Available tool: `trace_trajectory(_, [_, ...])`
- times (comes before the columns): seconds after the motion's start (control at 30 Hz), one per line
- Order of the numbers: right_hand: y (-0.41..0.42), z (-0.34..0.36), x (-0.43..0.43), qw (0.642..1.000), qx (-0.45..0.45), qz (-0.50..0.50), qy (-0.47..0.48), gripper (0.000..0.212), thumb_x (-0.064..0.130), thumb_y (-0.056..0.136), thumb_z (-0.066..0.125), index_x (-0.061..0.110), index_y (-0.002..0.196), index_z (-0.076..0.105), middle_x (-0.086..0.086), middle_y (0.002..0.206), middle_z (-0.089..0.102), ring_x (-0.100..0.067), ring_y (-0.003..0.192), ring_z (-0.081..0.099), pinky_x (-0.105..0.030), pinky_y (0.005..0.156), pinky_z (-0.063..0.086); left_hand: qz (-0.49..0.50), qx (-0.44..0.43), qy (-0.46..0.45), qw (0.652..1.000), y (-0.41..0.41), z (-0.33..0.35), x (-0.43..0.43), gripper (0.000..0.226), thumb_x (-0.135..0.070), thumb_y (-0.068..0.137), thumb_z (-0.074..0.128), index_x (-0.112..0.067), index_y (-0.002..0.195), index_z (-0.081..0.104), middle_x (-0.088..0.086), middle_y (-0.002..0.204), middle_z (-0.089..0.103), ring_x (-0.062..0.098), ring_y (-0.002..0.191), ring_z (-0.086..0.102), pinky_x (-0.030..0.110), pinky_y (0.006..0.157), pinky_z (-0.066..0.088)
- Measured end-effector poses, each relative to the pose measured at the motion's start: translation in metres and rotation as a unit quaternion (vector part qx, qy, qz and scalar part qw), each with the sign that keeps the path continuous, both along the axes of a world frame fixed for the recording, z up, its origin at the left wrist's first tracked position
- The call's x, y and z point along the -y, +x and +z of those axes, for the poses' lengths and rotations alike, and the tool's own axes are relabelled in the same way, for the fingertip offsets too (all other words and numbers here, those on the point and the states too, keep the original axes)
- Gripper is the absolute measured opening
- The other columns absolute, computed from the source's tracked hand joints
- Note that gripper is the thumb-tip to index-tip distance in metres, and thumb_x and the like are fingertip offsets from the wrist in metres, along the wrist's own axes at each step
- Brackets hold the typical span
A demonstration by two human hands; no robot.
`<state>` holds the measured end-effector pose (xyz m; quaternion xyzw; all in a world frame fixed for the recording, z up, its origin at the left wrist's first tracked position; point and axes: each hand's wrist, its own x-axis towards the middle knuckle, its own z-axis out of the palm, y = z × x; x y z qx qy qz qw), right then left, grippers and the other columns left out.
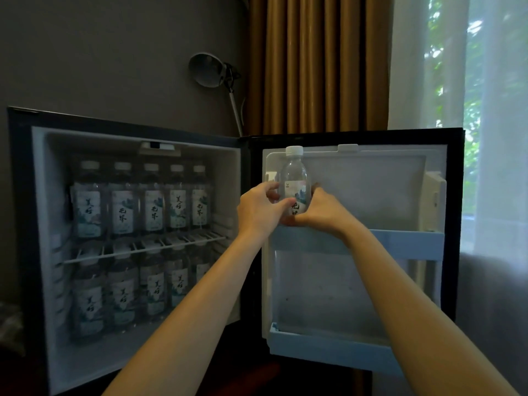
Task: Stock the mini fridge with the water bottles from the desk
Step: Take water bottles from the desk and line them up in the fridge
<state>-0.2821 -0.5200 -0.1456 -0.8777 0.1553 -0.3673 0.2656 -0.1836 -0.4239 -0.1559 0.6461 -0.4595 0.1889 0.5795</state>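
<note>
A clear water bottle [294, 172] with a white cap and a printed label stands upright at the left end of the upper shelf [405, 241] of the open fridge door. My left hand [261, 210] grips its lower left side. My right hand [321, 210] grips its lower right side. The bottle's base is hidden behind my fingers. The mini fridge [40, 224] stands open on the left. Several matching bottles [151, 201] line its wire upper rack, and several more [123, 292] stand on its floor below.
The door's lower shelf [328, 350] holds nothing. A grey desk lamp [208, 70] rises behind the fridge against the dark wall. Brown curtains [314, 64] and a sheer white curtain [445, 64] hang behind the door, before a bright window.
</note>
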Motion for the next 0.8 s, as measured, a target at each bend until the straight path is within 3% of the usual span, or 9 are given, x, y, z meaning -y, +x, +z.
trace_trajectory(0.13, [0.005, 0.000, -0.001, 1.000, 0.007, -0.018, 0.007, 0.079, 0.035, 0.072, 0.078, 0.010, 0.129, 0.029, -0.008, 0.121, 0.054, -0.020, 0.104, 0.055, -0.029, 0.087, 0.047, -0.034, -0.026, 0.011, 0.999, 0.005, -0.007, -0.003, 0.041, -0.032, 0.078, 0.073, -0.014, 0.113, 0.063, -0.004, 0.093, 0.065, 0.011, 0.086, 0.061, 0.027, 0.082, 0.052])
trace_trajectory(0.27, [0.011, -0.004, 0.000, 0.994, 0.087, -0.064, -0.004, 0.076, 0.042, 0.079, 0.069, 0.015, 0.133, 0.023, -0.010, 0.125, 0.048, -0.021, 0.105, 0.053, -0.037, 0.087, 0.048, -0.052, -0.039, -0.023, 0.998, 0.017, -0.013, -0.016, 0.013, -0.023, 0.087, 0.064, -0.016, 0.097, 0.066, -0.002, 0.083, 0.066, 0.017, 0.080, 0.067, 0.039, 0.077, 0.057])
trace_trajectory(0.33, [0.012, -0.009, -0.006, 0.966, 0.219, -0.113, -0.074, 0.063, 0.040, 0.082, 0.064, 0.009, 0.128, 0.035, -0.006, 0.112, 0.047, -0.015, 0.098, 0.047, -0.026, 0.081, 0.044, -0.055, -0.049, -0.038, 0.997, 0.024, -0.015, -0.024, 0.005, -0.018, 0.089, 0.060, -0.018, 0.089, 0.065, -0.003, 0.081, 0.065, 0.018, 0.079, 0.067, 0.037, 0.075, 0.057])
trace_trajectory(0.4, [0.015, -0.014, -0.014, 0.915, 0.338, -0.146, -0.167, 0.046, 0.035, 0.082, 0.057, 0.002, 0.112, 0.049, -0.006, 0.097, 0.049, -0.014, 0.089, 0.044, -0.012, 0.073, 0.034, -0.061, -0.069, -0.055, 0.994, 0.031, -0.017, -0.031, 0.010, -0.012, 0.090, 0.056, -0.018, 0.088, 0.064, 0.000, 0.082, 0.065, 0.017, 0.075, 0.068, 0.034, 0.072, 0.057])
trace_trajectory(0.47, [0.023, -0.017, -0.025, 0.880, 0.385, -0.150, -0.236, 0.029, 0.026, 0.083, 0.052, 0.001, 0.096, 0.055, -0.011, 0.089, 0.054, -0.019, 0.083, 0.046, -0.013, 0.069, 0.031, -0.049, -0.077, -0.072, 0.993, 0.036, -0.020, -0.039, 0.014, -0.007, 0.090, 0.053, -0.015, 0.090, 0.064, 0.004, 0.083, 0.066, 0.010, 0.067, 0.066, 0.032, 0.070, 0.058])
trace_trajectory(0.53, [0.038, -0.021, -0.038, 0.867, 0.382, -0.141, -0.286, 0.017, 0.018, 0.083, 0.050, 0.003, 0.085, 0.057, -0.012, 0.081, 0.056, -0.021, 0.079, 0.046, -0.020, 0.069, 0.033, -0.029, -0.080, -0.083, 0.993, 0.043, -0.027, -0.049, 0.019, -0.004, 0.089, 0.050, -0.017, 0.089, 0.064, 0.002, 0.079, 0.065, 0.012, 0.066, 0.066, 0.037, 0.069, 0.058])
trace_trajectory(0.63, [0.066, -0.035, -0.064, 0.877, 0.353, -0.095, -0.312, 0.011, 0.012, 0.081, 0.049, 0.005, 0.079, 0.057, -0.010, 0.076, 0.055, -0.021, 0.076, 0.046, -0.026, 0.066, 0.038, 0.007, -0.081, -0.095, 0.992, 0.056, -0.040, -0.072, 0.027, 0.001, 0.084, 0.047, -0.020, 0.088, 0.063, -0.001, 0.080, 0.064, 0.022, 0.076, 0.066, 0.046, 0.074, 0.057])
trace_trajectory(0.8, [0.126, -0.076, -0.121, 0.927, 0.257, 0.028, -0.272, 0.010, 0.012, 0.078, 0.049, 0.007, 0.076, 0.057, -0.009, 0.072, 0.057, -0.025, 0.071, 0.052, -0.028, 0.063, 0.037, 0.105, -0.068, -0.123, 0.984, 0.084, -0.071, -0.135, 0.029, 0.005, 0.082, 0.049, -0.021, 0.084, 0.062, -0.011, 0.077, 0.062, 0.018, 0.080, 0.064, 0.037, 0.075, 0.056])
